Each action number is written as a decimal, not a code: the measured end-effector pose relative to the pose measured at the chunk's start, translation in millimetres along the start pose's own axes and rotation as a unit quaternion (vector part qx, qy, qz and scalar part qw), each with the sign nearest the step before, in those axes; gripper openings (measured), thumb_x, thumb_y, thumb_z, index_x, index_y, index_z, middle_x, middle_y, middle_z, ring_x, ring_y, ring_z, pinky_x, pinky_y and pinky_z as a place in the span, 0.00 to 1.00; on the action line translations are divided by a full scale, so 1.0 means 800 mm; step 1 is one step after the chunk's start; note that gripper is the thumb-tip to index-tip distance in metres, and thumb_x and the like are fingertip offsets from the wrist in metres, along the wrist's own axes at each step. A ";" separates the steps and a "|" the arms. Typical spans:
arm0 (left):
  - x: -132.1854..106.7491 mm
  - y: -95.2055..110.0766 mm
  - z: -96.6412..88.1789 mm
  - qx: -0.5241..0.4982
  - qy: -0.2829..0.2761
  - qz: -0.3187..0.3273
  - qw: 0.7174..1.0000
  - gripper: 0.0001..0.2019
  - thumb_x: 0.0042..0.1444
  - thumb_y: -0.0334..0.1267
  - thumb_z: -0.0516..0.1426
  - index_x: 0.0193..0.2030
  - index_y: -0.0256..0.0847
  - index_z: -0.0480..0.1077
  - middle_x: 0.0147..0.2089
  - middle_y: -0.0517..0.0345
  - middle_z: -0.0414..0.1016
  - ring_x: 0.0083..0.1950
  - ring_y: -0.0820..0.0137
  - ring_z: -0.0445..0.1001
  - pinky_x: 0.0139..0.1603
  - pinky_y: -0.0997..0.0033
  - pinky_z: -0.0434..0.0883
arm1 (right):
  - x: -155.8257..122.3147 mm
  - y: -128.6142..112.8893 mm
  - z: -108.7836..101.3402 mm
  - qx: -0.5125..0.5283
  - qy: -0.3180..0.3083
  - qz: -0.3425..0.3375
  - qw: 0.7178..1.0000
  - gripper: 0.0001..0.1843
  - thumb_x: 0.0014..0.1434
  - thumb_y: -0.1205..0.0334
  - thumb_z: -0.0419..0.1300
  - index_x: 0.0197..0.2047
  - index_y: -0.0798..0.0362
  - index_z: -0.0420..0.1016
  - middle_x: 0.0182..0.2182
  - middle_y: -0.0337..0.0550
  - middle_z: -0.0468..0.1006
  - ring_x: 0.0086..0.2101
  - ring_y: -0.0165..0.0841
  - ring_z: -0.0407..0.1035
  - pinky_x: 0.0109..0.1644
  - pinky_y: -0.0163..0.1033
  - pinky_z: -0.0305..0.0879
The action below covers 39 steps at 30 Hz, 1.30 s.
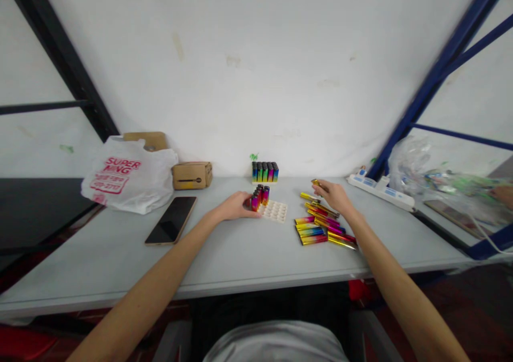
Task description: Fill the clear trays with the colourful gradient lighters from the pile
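Note:
A white tray point(276, 211) with rows of round holes lies on the table, several red-purple lighters point(262, 195) upright at its left end. My left hand point(237, 206) curls round that end, thumb along the front edge and fingers beside the lighters; its exact contact is partly hidden. Over the table to the right, my right hand point(333, 195) pinches a gold-coloured lighter point(316, 182) between thumb and fingers. Just below that hand lies a loose pile of shiny lighters point(326, 223) in yellow, red, purple and blue.
Against the wall stands a block of upright rainbow lighters point(265, 172). Leftward are a phone point(172, 221), a small cardboard box point(192, 175) and a white plastic bag point(132, 175). A power strip point(380, 192) runs along the right, near a blue frame point(425, 92) and clear plastic bags point(417, 164).

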<state>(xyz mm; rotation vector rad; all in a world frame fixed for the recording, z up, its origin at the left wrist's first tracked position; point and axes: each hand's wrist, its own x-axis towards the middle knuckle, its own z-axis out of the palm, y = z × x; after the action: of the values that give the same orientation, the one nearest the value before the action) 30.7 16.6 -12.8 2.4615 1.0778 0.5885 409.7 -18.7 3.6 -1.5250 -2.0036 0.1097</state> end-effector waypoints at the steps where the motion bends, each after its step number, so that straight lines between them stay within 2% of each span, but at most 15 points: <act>1: 0.000 0.000 0.000 0.000 0.001 -0.001 1.000 0.29 0.44 0.65 0.66 0.34 0.37 0.74 0.31 0.59 0.73 0.32 0.66 0.67 0.32 0.69 0.59 | 0.004 -0.008 -0.001 0.021 0.016 0.007 1.000 0.26 0.70 0.42 0.48 0.43 0.54 0.79 0.28 0.45 0.80 0.26 0.34 0.69 0.37 0.37 0.64; 5: 0.000 0.000 0.001 0.000 0.009 -0.010 1.000 0.29 0.43 0.65 0.67 0.33 0.38 0.74 0.29 0.60 0.71 0.32 0.66 0.66 0.32 0.70 0.58 | 0.020 -0.043 0.005 0.148 0.060 0.041 0.986 0.34 0.69 0.37 0.44 0.60 0.54 0.73 0.24 0.38 0.72 0.22 0.31 0.63 0.30 0.35 0.62; 9: -0.001 0.001 0.000 0.007 0.002 -0.013 1.000 0.30 0.43 0.66 0.66 0.33 0.37 0.74 0.29 0.60 0.71 0.32 0.66 0.67 0.32 0.70 0.58 | 0.031 -0.078 0.021 0.271 -0.006 0.042 0.962 0.34 0.68 0.37 0.48 0.66 0.52 0.68 0.26 0.35 0.69 0.22 0.28 0.59 0.25 0.32 0.58; 10: -0.001 0.001 0.000 0.007 -0.001 -0.012 1.000 0.30 0.43 0.66 0.66 0.34 0.37 0.74 0.29 0.60 0.71 0.32 0.66 0.67 0.32 0.70 0.59 | 0.033 -0.087 0.025 0.285 -0.009 0.035 0.958 0.33 0.67 0.38 0.50 0.65 0.51 0.68 0.26 0.34 0.68 0.22 0.27 0.59 0.24 0.32 0.57; 12: -0.001 0.001 -0.001 0.001 -0.006 -0.006 1.000 0.30 0.45 0.65 0.66 0.36 0.36 0.75 0.30 0.59 0.72 0.33 0.65 0.68 0.33 0.70 0.59 | 0.036 -0.102 0.035 0.296 0.035 0.024 0.954 0.30 0.64 0.38 0.56 0.59 0.50 0.71 0.24 0.32 0.65 0.22 0.27 0.57 0.24 0.31 0.55; 14: -0.001 0.001 -0.001 -0.002 -0.009 -0.001 1.000 0.30 0.45 0.65 0.66 0.37 0.36 0.76 0.31 0.59 0.73 0.33 0.65 0.68 0.33 0.70 0.60 | 0.039 -0.113 0.048 0.305 0.095 0.023 0.947 0.26 0.59 0.37 0.61 0.48 0.51 0.75 0.21 0.31 0.63 0.21 0.27 0.55 0.23 0.32 0.53; 16: 0.000 0.000 -0.001 0.001 -0.012 0.000 1.000 0.31 0.46 0.66 0.65 0.38 0.36 0.76 0.31 0.58 0.74 0.33 0.65 0.68 0.33 0.70 0.60 | 0.039 -0.120 0.062 0.326 0.111 0.032 0.938 0.26 0.57 0.35 0.63 0.37 0.52 0.73 0.18 0.31 0.62 0.20 0.27 0.55 0.23 0.33 0.53; 19: 0.000 -0.001 0.000 0.002 -0.012 0.002 1.000 0.30 0.46 0.65 0.65 0.38 0.36 0.75 0.32 0.58 0.74 0.33 0.65 0.69 0.34 0.69 0.61 | 0.036 -0.125 0.080 0.339 0.070 0.035 0.937 0.30 0.59 0.30 0.57 0.29 0.52 0.69 0.18 0.33 0.63 0.21 0.29 0.59 0.26 0.34 0.57; 22: 0.000 -0.001 0.000 -0.008 -0.006 0.004 1.000 0.30 0.45 0.65 0.66 0.37 0.36 0.75 0.32 0.58 0.75 0.33 0.65 0.69 0.34 0.70 0.62 | 0.028 -0.131 0.090 0.370 0.015 0.015 0.929 0.31 0.63 0.30 0.51 0.30 0.51 0.67 0.22 0.36 0.69 0.24 0.30 0.66 0.31 0.35 0.64; 24: -0.001 -0.001 0.000 -0.011 -0.006 0.004 1.000 0.30 0.45 0.64 0.66 0.37 0.36 0.76 0.32 0.58 0.75 0.33 0.65 0.69 0.34 0.70 0.62 | 0.021 -0.138 0.092 0.410 -0.025 0.004 0.912 0.29 0.65 0.31 0.49 0.32 0.50 0.65 0.25 0.37 0.71 0.26 0.31 0.69 0.33 0.36 0.67; 26: -0.001 -0.001 0.001 -0.012 -0.009 0.003 1.000 0.30 0.45 0.64 0.66 0.38 0.36 0.76 0.31 0.58 0.74 0.32 0.66 0.68 0.33 0.70 0.61 | 0.016 -0.145 0.094 0.450 -0.055 0.014 0.891 0.28 0.64 0.30 0.50 0.33 0.48 0.61 0.24 0.34 0.68 0.24 0.30 0.67 0.30 0.36 0.67; 29: -0.001 0.000 0.001 -0.010 -0.009 0.001 1.000 0.30 0.45 0.64 0.66 0.37 0.35 0.76 0.31 0.58 0.74 0.31 0.66 0.68 0.32 0.70 0.61 | 0.010 -0.153 0.100 0.475 -0.089 0.047 0.874 0.27 0.64 0.30 0.49 0.34 0.47 0.57 0.23 0.30 0.60 0.18 0.27 0.55 0.21 0.33 0.56; 32: -0.001 0.000 0.001 -0.004 -0.002 0.006 1.000 0.30 0.45 0.64 0.66 0.37 0.36 0.76 0.31 0.57 0.74 0.31 0.66 0.68 0.32 0.70 0.60 | 0.009 -0.154 0.107 0.424 -0.088 0.055 0.900 0.26 0.65 0.32 0.50 0.33 0.47 0.57 0.22 0.30 0.57 0.19 0.27 0.51 0.21 0.32 0.50; 36: -0.001 -0.001 0.000 0.003 0.002 0.014 1.000 0.29 0.46 0.64 0.67 0.38 0.36 0.76 0.32 0.57 0.75 0.32 0.65 0.68 0.33 0.69 0.61 | 0.010 -0.150 0.112 0.295 -0.009 0.054 0.954 0.29 0.64 0.34 0.51 0.24 0.49 0.56 0.20 0.33 0.56 0.23 0.28 0.53 0.26 0.34 0.51; 39: -0.001 -0.001 0.000 0.003 0.000 0.019 1.000 0.29 0.46 0.63 0.67 0.38 0.35 0.76 0.33 0.57 0.75 0.32 0.65 0.69 0.34 0.69 0.61 | 0.008 -0.150 0.111 0.238 0.020 0.070 0.969 0.27 0.62 0.39 0.51 0.21 0.49 0.54 0.18 0.33 0.54 0.23 0.28 0.52 0.27 0.35 0.48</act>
<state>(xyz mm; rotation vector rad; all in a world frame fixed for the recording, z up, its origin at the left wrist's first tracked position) 29.6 16.7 -13.4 2.4912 1.0372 0.5974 261.8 -27.0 -16.0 -1.3355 -1.6776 0.5699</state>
